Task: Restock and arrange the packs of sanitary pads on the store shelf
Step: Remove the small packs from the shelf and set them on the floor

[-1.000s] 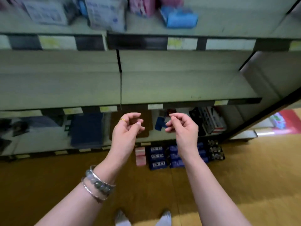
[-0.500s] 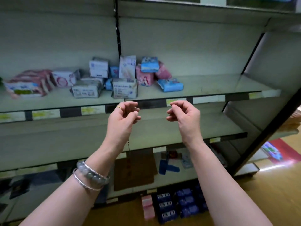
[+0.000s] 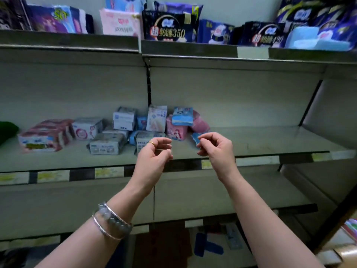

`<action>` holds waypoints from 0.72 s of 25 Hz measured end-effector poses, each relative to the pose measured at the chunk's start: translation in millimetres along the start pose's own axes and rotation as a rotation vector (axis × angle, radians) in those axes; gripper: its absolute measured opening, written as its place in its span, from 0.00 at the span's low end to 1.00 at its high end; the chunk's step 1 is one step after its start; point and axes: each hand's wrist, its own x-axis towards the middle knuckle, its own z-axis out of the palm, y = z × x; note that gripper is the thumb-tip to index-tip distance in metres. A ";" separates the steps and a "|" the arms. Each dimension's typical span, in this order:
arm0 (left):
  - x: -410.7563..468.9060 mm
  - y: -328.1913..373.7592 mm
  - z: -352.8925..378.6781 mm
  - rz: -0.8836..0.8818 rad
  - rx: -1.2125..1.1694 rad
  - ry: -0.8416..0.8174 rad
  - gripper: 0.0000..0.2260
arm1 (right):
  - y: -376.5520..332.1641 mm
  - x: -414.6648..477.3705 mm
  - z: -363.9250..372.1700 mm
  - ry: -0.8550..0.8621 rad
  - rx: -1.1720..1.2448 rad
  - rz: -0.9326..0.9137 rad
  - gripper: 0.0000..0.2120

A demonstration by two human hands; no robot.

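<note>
Over the last second the view had swung up from the floor to the shelving. Both hands had risen with it until they hung before the front edge of the middle shelf (image 3: pixel 251 144). The left hand (image 3: pixel 152 157), with a ring (image 3: pixel 151 143) on one finger and bracelets (image 3: pixel 114 221) at the wrist, had its fingers loosely curled toward the thumb and held nothing. The right hand (image 3: pixel 218 149) was the same: slackly curled and empty. Neither hand touched a pack.

Just behind the hands, on the middle shelf, sat a jumbled cluster of sanitary pad packs. A pink pack (image 3: pixel 176 131) had a blue pack (image 3: pixel 182 116) propped above it. A flat light-blue pack (image 3: pixel 195 136) lay partly hidden by the right fingers. A grey pack (image 3: pixel 105 145) lay on its side toward the shelf's left, and a red-and-white pack (image 3: pixel 44 135) lay farther left still. The right half of the middle shelf was bare.

Above the middle shelf, dark packs (image 3: pixel 170 28) stood in a rough row. The lower shelf (image 3: pixel 212 194), directly below the middle one, showed no stock.

The task looked barely begun. The cluster was unsorted, and the bare stretch of the middle shelf was still to fill.
</note>
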 end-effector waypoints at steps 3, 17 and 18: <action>33.3 0.1 21.2 0.000 0.086 0.029 0.12 | 10.8 39.7 -5.2 -0.040 0.010 -0.016 0.14; 100.1 -28.4 57.8 -0.058 0.219 0.108 0.15 | 70.0 130.8 -8.6 -0.085 -0.054 0.146 0.09; 104.6 -29.3 57.2 -0.059 0.227 0.112 0.15 | 71.1 136.9 -4.1 -0.088 -0.078 0.153 0.09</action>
